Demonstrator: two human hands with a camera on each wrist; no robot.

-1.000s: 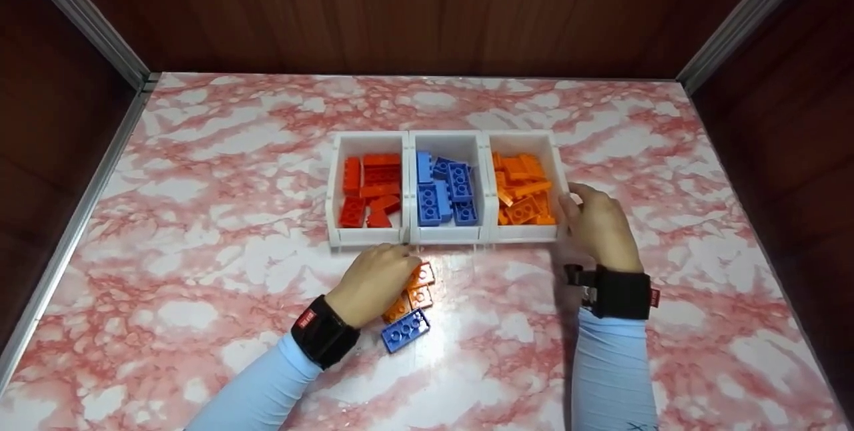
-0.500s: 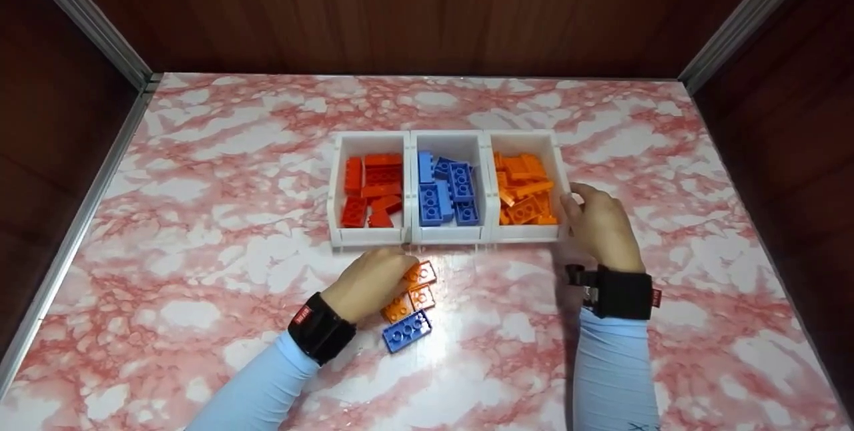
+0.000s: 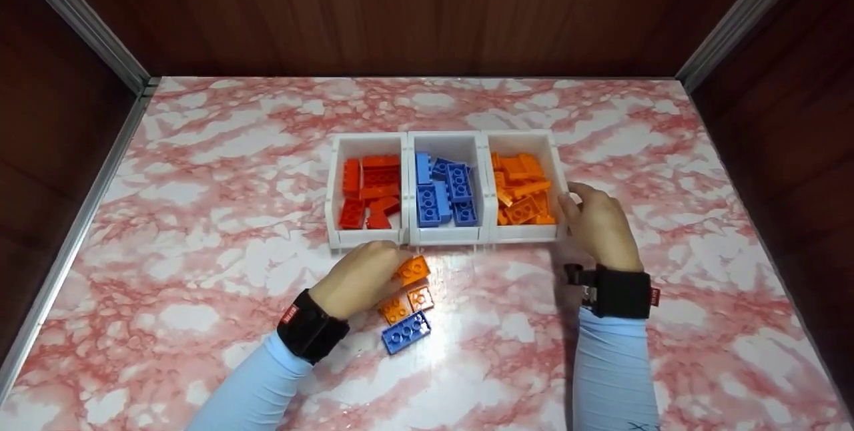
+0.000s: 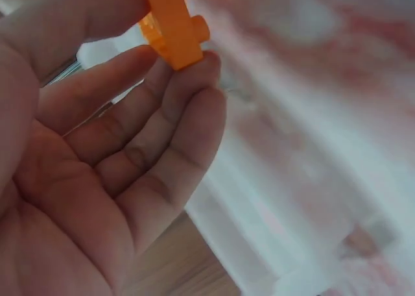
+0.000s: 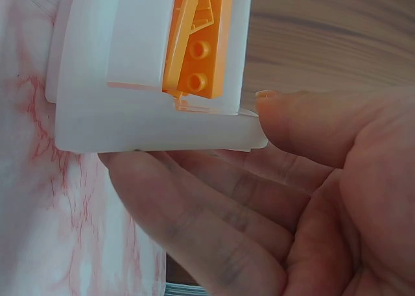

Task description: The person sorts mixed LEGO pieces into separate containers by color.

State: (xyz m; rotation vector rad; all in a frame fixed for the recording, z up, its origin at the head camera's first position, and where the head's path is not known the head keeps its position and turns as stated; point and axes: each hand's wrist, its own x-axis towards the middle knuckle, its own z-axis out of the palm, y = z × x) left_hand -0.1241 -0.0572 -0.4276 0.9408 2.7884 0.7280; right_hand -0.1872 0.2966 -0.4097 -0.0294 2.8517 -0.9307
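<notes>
An orange brick (image 3: 413, 271) is pinched by my left hand (image 3: 360, 277), just in front of the white three-part bin (image 3: 446, 236). In the left wrist view the thumb and fingers hold that orange brick (image 4: 175, 30) while the other fingers curve loosely. Two small orange bricks (image 3: 420, 298) and a blue brick (image 3: 406, 333) lie studs up on the table below it. My right hand (image 3: 604, 227) rests against the bin's right end. In the right wrist view its thumb (image 5: 305, 124) is at the rim and its relaxed fingers (image 5: 168, 198) lie along the outer wall.
The bin's compartments hold red bricks (image 3: 380, 184) at left, blue bricks (image 3: 440, 194) in the middle and orange bricks (image 3: 524, 184) at right. Dark wood-look panels (image 3: 427, 11) with metal frames close off the marbled table (image 3: 233, 184) at the back and sides.
My left hand has pulled slightly left, and the orange brick in its fingers has risen and tilted away from the other bricks. The right hand stays at the bin's end.
</notes>
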